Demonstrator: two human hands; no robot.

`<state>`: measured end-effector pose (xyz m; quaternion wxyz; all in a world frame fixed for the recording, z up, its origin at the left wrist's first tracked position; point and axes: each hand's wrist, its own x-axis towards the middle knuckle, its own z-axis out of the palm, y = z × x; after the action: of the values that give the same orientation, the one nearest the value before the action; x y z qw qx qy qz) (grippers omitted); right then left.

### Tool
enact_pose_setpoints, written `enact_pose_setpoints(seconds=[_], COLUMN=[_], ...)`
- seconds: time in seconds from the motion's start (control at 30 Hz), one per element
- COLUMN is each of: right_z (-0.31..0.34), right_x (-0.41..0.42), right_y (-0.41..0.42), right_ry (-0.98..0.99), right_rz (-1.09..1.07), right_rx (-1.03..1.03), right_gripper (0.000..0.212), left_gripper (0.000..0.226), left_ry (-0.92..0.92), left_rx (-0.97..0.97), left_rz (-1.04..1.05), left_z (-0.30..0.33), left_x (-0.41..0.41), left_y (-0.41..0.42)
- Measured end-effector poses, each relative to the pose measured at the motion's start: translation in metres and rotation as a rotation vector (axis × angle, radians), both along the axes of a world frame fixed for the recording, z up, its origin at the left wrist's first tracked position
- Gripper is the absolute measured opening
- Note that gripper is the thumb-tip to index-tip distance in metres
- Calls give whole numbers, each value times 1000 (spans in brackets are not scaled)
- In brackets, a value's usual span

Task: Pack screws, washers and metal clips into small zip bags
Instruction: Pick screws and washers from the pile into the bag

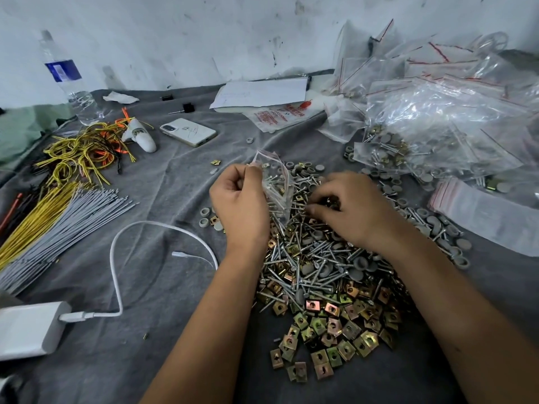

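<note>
A large heap of screws (315, 258), grey washers (358, 262) and brass-coloured metal clips (332, 325) lies on the grey cloth in front of me. My left hand (240, 205) grips a small clear zip bag (277, 182) with a red seal line, held upright over the far side of the heap; screws show inside it. My right hand (350, 208) rests on the heap just right of the bag, its fingers curled down and pinching small parts that I cannot make out.
Filled zip bags (431, 123) pile up at the back right, with a stack of empty bags (478, 211) at the right. Cable ties (58, 217), coloured wires (84, 153), a phone (188, 131), a water bottle (67, 80), a power bank (32, 328) with a white cable lie left.
</note>
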<state>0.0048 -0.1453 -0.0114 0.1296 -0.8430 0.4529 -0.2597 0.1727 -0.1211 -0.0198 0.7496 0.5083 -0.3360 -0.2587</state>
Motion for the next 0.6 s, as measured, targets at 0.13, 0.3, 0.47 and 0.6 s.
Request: enact_pose_setpoints(seconds=[0.13, 0.3, 0.47, 0.6], right_z=[3, 8, 11, 7], right_x=[-5, -5, -4, -4], right_y=[-2, 2, 4, 1], right_ry=[-247, -445, -454, -329], right_rz=[-100, -83, -16, -7], right_rx=[-20, -91, -180, -222], right_gripper=[8, 8, 8, 14], left_gripper=[30, 36, 38, 40], left_ry=[-28, -204, -200, -218], left_rx=[0, 6, 38, 45], left_rz=[-3, -92, -210, -259], left_z=[0, -4, -3, -1], left_x=[0, -3, -6, -8], left_y=[1, 3, 3, 5])
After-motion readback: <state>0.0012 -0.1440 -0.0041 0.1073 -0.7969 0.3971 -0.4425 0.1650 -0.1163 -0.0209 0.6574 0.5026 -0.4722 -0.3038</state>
